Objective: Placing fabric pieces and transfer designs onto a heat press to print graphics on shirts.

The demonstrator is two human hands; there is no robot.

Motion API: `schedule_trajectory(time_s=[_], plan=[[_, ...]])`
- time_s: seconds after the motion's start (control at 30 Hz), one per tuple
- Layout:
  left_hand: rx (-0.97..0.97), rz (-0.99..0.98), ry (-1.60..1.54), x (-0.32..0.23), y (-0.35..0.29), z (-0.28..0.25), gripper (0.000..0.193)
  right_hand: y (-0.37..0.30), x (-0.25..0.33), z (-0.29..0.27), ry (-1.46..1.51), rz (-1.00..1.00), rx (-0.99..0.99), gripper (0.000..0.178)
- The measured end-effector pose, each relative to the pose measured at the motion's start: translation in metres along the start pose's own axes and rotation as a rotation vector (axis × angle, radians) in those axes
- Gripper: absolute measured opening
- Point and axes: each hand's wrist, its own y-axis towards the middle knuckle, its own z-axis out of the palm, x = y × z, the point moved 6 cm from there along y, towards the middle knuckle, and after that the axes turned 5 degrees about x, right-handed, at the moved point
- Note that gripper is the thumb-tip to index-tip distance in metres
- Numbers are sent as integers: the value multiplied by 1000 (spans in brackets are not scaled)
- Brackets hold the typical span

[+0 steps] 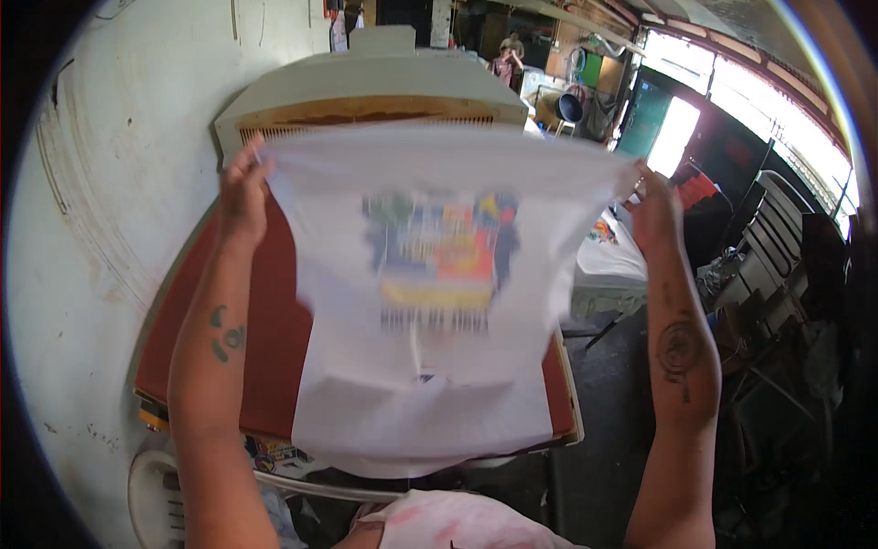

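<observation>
A white T-shirt (535,229) with a colourful print on its front is stretched out before me, slightly blurred. At its upper left corner, my left hand (243,190) is closed on the cloth. The opposite corner is pinched in my right hand (655,206). Both arms are raised and spread. Below and behind the shirt lies the dark red bed (206,311) of a large machine, and the cloth hides much of it. The shirt's lower part hangs over the near edge of this bed.
The machine's grey hood (366,78) stands beyond the bed, beside a white wall (101,229). A table with a white printed cloth (611,261) is at the right, near stacked chairs (777,224). Another person (505,66) is far back. A white plastic chair (151,499) is at lower left.
</observation>
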Motion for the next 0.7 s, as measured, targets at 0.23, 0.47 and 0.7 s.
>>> schedule_trajectory(time_s=[0.23, 0.47, 0.7], plan=[[6, 15, -15, -51, -85, -31, 44, -93, 44, -6, 383, -20, 59, 29], [96, -378, 40, 45, -219, -64, 64, -249, -102, -2, 246, 485, 7, 27], [40, -784, 194, 157, -326, -94, 62, -359, -214, -13, 51, 754, -5, 29]])
